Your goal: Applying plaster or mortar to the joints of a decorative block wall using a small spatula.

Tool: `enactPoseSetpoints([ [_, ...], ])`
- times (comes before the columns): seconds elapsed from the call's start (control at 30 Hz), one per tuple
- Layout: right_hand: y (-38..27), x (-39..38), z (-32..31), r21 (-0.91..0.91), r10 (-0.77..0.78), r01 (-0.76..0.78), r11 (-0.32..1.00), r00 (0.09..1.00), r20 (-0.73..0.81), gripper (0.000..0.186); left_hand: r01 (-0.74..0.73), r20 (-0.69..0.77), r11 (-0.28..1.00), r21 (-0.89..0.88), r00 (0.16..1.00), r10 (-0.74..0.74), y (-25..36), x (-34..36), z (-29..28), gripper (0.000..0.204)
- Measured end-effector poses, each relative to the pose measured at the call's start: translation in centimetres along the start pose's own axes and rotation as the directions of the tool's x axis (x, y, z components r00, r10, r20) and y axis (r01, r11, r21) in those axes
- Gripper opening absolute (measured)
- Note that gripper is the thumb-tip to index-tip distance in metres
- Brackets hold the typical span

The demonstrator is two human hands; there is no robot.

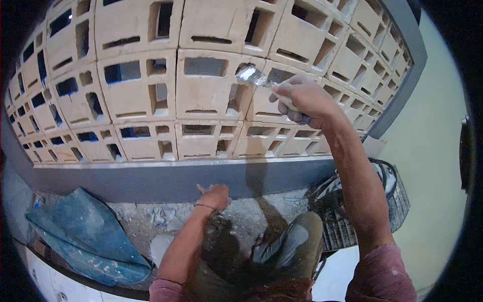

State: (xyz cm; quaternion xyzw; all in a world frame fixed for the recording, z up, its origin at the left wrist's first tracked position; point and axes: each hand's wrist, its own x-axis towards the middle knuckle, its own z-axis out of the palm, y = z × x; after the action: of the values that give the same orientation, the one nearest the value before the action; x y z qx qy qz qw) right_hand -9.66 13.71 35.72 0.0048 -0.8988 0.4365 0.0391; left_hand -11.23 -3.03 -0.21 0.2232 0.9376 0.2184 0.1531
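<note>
Clock read from the worker. Scraper (253,75), 12: metal blade, shiny, patchy. Block screen (201,93) behind: matt, masonry look, slightly rough. Base band (151,182) under that: smooth, low sheen. Blue-green sheet (90,221), 10: dull, creased, spattered; plastic or cloth, can't tell. Floor (136,215): rough, gritty. Side wall (437,95), 2: smooth, matt. Sleeves (382,274): matt cloth.
</note>
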Motion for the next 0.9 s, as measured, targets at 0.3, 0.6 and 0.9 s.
enactPoseSetpoints([
  [0.3, 1.6, 0.2, 0.8, 0.405, 0.067, -0.102, 0.909, 0.993, 0.1, 0.024, 0.008, -0.024, 0.997, -0.081, 1.0, -0.01, -0.8, -1.0, 1.4, 0.034],
  [0.6, -0.8, 0.0, 0.2, -0.263, -0.136, 0.113, 0.958, 0.988, -0.071, 0.035, 0.092, 0.062, 0.996, 0.007, 0.994, -0.092, -1.0, -0.2, -0.3, 0.046],
  [0.9, 4.3, -3.9, 6.7, 0.741, 0.072, -0.015, 0.671, 0.996, -0.044, 0.016, 0.063, 0.182, 0.997, 0.055, 0.981, -0.072, -1.4, 0.6, 1.3, 0.049],
])
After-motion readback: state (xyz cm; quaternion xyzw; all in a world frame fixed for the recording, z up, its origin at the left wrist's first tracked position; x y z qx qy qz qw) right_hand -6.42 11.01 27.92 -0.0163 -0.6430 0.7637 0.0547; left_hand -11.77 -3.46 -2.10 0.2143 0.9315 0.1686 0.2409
